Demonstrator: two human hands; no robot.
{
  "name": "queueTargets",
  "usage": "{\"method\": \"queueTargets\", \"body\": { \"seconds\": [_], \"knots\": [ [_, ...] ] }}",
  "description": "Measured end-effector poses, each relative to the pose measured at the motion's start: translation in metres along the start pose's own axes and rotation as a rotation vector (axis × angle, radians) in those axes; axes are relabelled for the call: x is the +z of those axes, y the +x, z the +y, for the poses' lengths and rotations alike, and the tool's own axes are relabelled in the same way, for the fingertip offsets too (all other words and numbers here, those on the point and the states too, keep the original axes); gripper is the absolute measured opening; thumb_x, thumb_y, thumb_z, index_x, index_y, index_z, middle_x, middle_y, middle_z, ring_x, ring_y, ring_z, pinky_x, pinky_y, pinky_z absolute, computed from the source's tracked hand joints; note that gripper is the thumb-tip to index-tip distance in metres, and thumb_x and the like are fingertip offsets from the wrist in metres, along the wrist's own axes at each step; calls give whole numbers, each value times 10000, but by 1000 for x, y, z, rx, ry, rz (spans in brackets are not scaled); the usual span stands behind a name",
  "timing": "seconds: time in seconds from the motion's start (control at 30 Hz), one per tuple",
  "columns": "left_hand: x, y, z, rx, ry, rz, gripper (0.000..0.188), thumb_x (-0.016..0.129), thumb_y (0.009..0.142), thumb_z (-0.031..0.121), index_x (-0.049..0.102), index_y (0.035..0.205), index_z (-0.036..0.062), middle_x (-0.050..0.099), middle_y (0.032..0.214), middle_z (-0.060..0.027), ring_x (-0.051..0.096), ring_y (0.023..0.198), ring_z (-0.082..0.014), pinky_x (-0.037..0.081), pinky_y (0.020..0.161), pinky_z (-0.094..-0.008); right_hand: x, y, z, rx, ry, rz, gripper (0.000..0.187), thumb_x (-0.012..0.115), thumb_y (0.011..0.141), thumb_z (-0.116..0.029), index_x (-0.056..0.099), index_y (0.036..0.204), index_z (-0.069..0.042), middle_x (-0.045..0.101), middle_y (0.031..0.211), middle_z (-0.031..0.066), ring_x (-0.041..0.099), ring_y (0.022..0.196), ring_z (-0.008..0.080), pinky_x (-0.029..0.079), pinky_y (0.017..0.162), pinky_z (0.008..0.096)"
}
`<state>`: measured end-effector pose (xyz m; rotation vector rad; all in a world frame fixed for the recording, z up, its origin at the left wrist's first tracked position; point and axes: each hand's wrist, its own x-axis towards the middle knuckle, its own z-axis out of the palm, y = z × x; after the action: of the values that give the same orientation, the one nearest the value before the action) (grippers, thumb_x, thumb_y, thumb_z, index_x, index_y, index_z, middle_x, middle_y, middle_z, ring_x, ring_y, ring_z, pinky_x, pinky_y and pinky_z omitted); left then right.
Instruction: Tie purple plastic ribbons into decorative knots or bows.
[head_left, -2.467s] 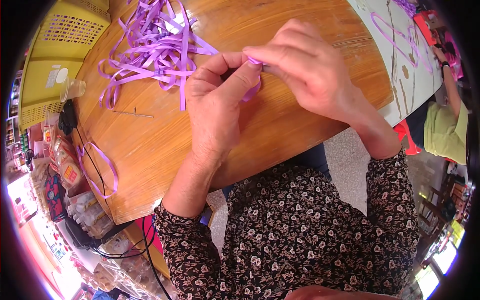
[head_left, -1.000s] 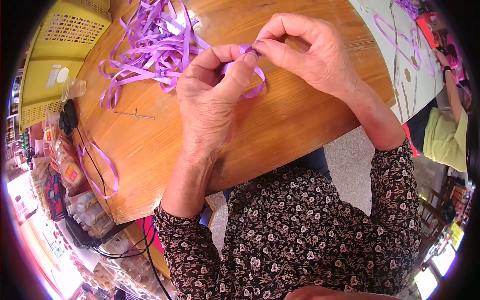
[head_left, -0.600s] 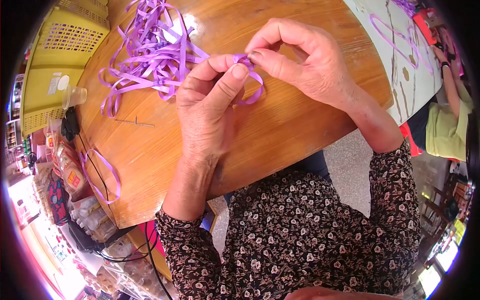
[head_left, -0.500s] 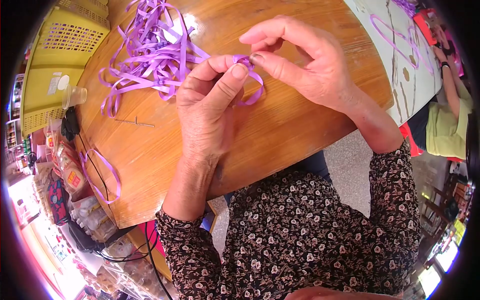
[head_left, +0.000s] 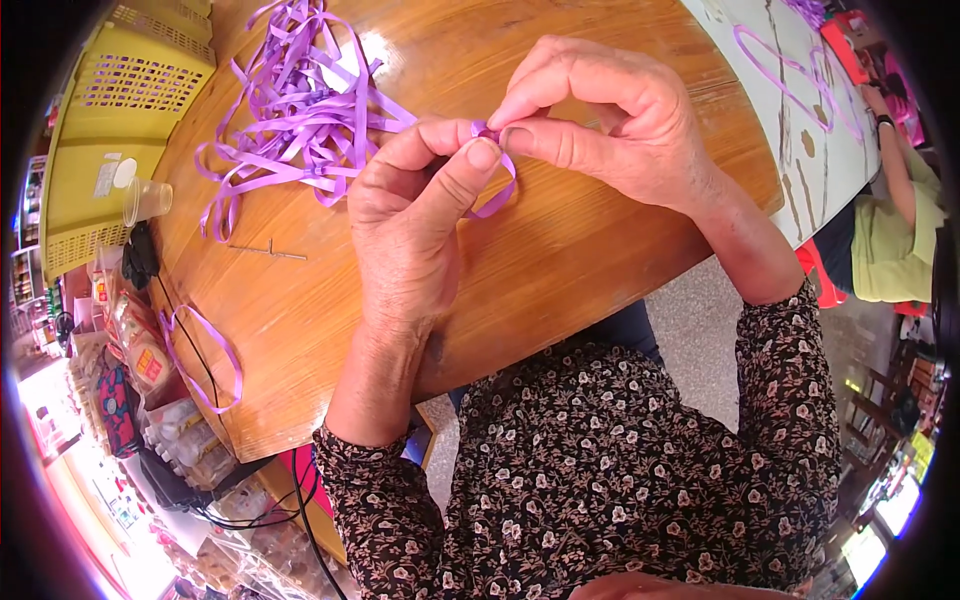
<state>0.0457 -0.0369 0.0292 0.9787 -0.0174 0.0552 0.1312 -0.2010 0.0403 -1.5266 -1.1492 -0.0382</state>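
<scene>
Nearest, floral-print sleeves lead up to two bare hands over the smooth round wooden table (head_left: 560,270). The left hand (head_left: 410,225) pinches a short, glossy purple ribbon strip (head_left: 497,190) between thumb and forefinger; the right hand (head_left: 610,125) pinches its knotted top, fingertips touching. Beyond lies a tangled heap of purple ribbons (head_left: 300,115), then a perforated yellow plastic basket (head_left: 120,120).

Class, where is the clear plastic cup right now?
The clear plastic cup lies at the picture's left, on the yellow basket beside the wooden table, left of the purple ribbon pile.
</scene>
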Motion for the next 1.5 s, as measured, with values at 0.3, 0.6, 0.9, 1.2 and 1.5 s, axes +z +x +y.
{"method": "queueTargets", "body": {
  "seconds": [0.3, 0.6, 0.9, 1.2, 1.5],
  "knots": [
    [0, 0, 0, -33, 40, 8, 130, 640, 827, 7, 630, 956, -3, 629, 860, -32, 576, 751, -84, 491, 670, -216, 5, -6, -3, 203, 196, 58, 76, 603, 789, 79, 600, 826, 13, 575, 831, 52, 542, 796, 110, 428, 694, 227],
    [5, -3, 2, 0, 61, 41, 173, 644, 817, -12, 616, 988, -13, 623, 850, -26, 554, 703, -73, 442, 613, -184, 7, -7, -2, 343, 443, 112, 47, 569, 845, 38, 589, 883, 21, 561, 864, 29, 524, 809, 76, 429, 716, 207],
    [13, -5, 3, -59, 96, 123, 121, 664, 822, 33, 660, 939, 4, 609, 735, 11, 510, 621, -46, 382, 541, -164, 4, -8, -3, 375, 385, 87, 40, 568, 857, 19, 588, 891, 22, 570, 872, 30, 532, 809, 71, 438, 721, 204],
    [13, -8, 4, -63, 123, 119, 103, 644, 851, 77, 673, 928, 15, 620, 744, 23, 485, 615, -17, 354, 518, -153, 2, -7, -5, 383, 451, 104, 44, 566, 865, 12, 587, 901, 24, 572, 877, 30, 539, 825, 72, 445, 737, 206],
    [7, -9, 3, -58, 167, 132, 103, 627, 871, 110, 675, 908, 28, 623, 745, 34, 448, 597, 0, 321, 507, -140, -4, -4, -5, 227, 141, 56, 229, 631, 829, -56, 622, 1055, -22, 606, 933, 35, 565, 882, 107, 459, 757, 234]
  ]
}}
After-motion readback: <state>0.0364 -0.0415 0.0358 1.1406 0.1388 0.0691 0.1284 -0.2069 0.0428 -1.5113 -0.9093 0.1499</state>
